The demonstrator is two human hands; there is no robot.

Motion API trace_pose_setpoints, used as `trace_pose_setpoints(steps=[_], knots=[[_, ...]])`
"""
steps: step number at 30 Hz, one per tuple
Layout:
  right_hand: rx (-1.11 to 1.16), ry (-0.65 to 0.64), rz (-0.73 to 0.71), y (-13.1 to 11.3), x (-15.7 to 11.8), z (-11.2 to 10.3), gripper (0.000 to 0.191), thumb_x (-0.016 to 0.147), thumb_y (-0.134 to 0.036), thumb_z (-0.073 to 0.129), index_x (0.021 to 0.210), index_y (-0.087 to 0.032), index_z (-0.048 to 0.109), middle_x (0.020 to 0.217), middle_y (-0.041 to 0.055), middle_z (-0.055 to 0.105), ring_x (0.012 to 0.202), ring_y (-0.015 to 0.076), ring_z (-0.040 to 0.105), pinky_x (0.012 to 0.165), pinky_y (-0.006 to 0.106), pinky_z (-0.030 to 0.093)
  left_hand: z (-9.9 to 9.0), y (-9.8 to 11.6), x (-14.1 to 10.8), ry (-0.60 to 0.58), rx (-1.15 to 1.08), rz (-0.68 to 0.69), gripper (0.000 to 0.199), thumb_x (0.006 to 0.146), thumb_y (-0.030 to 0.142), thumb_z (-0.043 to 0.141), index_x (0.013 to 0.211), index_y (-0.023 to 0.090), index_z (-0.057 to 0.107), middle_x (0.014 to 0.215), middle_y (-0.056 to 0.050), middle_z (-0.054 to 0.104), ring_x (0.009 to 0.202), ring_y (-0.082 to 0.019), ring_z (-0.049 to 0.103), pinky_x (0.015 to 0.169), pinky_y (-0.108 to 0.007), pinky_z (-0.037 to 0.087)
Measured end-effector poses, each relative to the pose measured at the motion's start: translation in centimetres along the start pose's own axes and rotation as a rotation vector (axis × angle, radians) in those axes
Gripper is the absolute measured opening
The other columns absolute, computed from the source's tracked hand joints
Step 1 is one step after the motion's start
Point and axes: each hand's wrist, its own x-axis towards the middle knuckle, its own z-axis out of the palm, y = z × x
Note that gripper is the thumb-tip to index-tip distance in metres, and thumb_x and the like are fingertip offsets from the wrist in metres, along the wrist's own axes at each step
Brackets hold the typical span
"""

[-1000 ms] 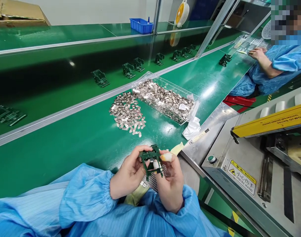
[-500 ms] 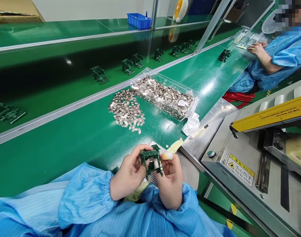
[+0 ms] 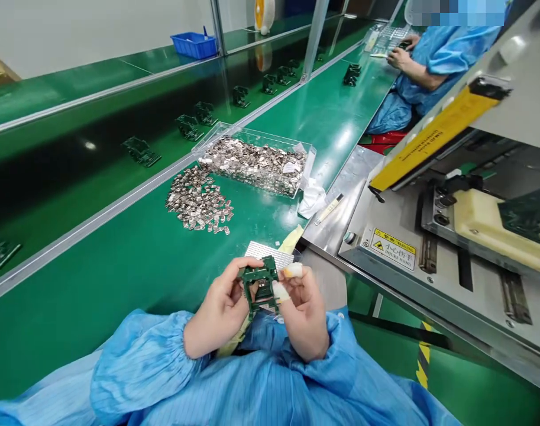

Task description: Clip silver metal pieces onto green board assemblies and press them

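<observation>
My left hand (image 3: 217, 312) is closed around the left side of a dark green plastic frame (image 3: 259, 274), holding it up in front of my body. My right hand (image 3: 309, 319) is at the frame's right edge, its thumb laid against it and the index finger beside its upper corner. White covers with yellowish stains sit on that thumb and index finger. Small metal detail shows inside the frame's opening. Behind and below it lies a white ribbed sheet (image 3: 270, 253), partly hidden by the frame and hands.
Small metal pieces lie in a loose pile (image 3: 196, 198) beside a clear plastic box (image 3: 256, 163) full of them. A marker-like pen (image 3: 329, 209) and crumpled white cloth (image 3: 311, 198) are near the machine (image 3: 385, 219) at right. Green frames (image 3: 141, 151) line the left ledge. A co-worker (image 3: 442, 71) sits beyond.
The view has swung right, showing more of the machine. The green frame is turned slightly in my hands, and my right thumb now shows at its right edge.
</observation>
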Motion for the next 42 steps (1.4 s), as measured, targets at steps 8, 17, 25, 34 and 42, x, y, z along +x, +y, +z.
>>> trace_pose_setpoints(steps=[8, 17, 25, 34, 42], knots=[[-0.169, -0.037, 0.232, 4.4, 2.0, -5.9, 0.044, 0.074, -0.061, 0.071, 0.079, -0.018, 0.070, 0.072, 0.0063, 0.068, 0.070, 0.0211, 0.062, 0.057, 0.029, 0.049, -1.1, -2.3, 4.6, -0.065, -0.192, -0.134, 0.042, 0.086, 0.035, 0.069, 0.119, 0.020, 0.048, 0.104, -0.005, 0.061, 0.085, -0.017, 0.066, 0.073, -0.031, 0.060], [-0.175, -0.048, 0.136, 6.4, 3.7, -2.8, 0.044, 0.085, -0.058, 0.060, 0.064, -0.019, 0.056, 0.055, -0.0024, 0.051, 0.053, 0.0127, 0.044, 0.051, 0.025, 0.037, -0.3, -3.5, 6.1, -0.086, -0.148, -0.095, 0.042, 0.087, 0.037, 0.067, 0.120, 0.018, 0.048, 0.100, -0.005, 0.062, 0.084, -0.015, 0.064, 0.077, -0.028, 0.057], [-0.361, -0.149, 0.001, 7.9, 3.1, -4.7, 0.040, 0.088, -0.049, 0.053, 0.059, -0.021, 0.052, 0.058, -0.0010, 0.049, 0.055, 0.0147, 0.043, 0.056, 0.029, 0.035, -0.6, -3.4, 6.0, -0.081, -0.057, -0.087, 0.036, 0.091, 0.034, 0.062, 0.122, 0.017, 0.052, 0.101, -0.006, 0.063, 0.083, -0.014, 0.062, 0.073, -0.022, 0.053], [-0.586, -0.434, 0.036, 4.7, 2.8, -7.2, 0.018, 0.070, -0.007, 0.052, 0.063, -0.023, 0.059, 0.056, -0.0025, 0.060, 0.049, 0.0149, 0.052, 0.049, 0.024, 0.032, -0.4, -3.2, 6.0, -0.035, -0.108, -0.060, 0.032, 0.090, 0.030, 0.063, 0.117, 0.017, 0.052, 0.099, -0.005, 0.061, 0.084, -0.013, 0.062, 0.073, -0.022, 0.054], [-0.618, -0.454, 0.096, -1.5, 3.3, -7.8, 0.018, 0.079, -0.011, 0.056, 0.088, -0.024, 0.064, 0.070, -0.0010, 0.070, 0.060, 0.0188, 0.065, 0.054, 0.027, 0.047, -0.3, -2.8, 5.7, -0.031, -0.202, -0.050, 0.033, 0.089, 0.028, 0.063, 0.117, 0.019, 0.049, 0.095, -0.004, 0.063, 0.086, -0.015, 0.065, 0.079, -0.027, 0.055]])
